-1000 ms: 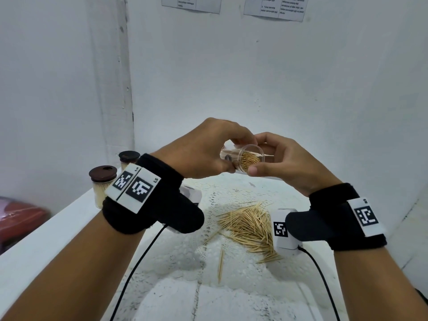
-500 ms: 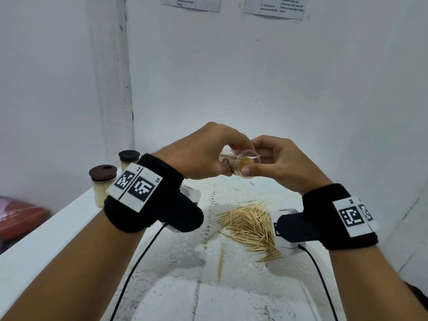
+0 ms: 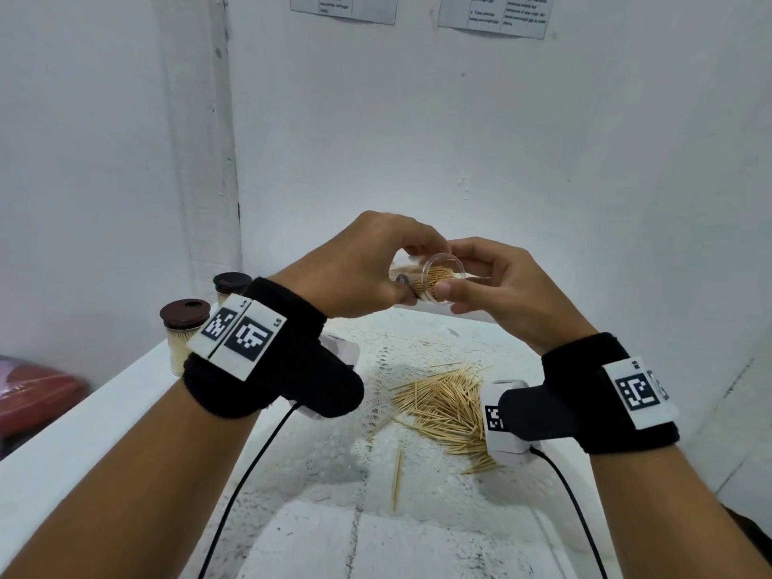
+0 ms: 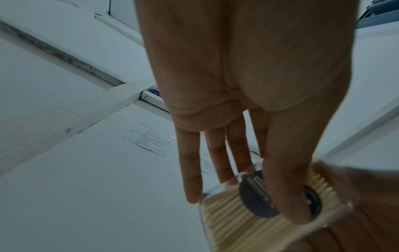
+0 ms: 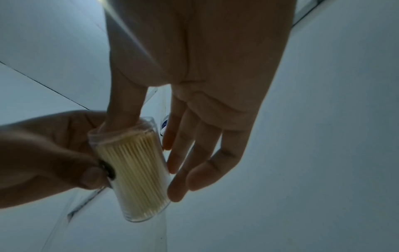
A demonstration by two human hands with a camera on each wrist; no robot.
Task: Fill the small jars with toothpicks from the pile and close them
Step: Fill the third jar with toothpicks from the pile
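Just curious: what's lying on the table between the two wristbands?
In the head view, the toothpick pile lies on the lace-covered table between them, below the open jar held above.

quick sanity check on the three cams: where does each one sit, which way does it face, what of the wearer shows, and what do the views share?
Head: worn on the head, facing forward and down at the table and toothpick pile; shows both forearms, wristbands, the left hand and right hand.
Left wrist: under the left wrist, looking along the palm to the fingers on the clear jar, wall behind.
Right wrist: under the right wrist, looking along the palm; thumb at the jar's mouth, left hand at lower left.
Shared: all three see the toothpick-filled jar held in both hands' grip.
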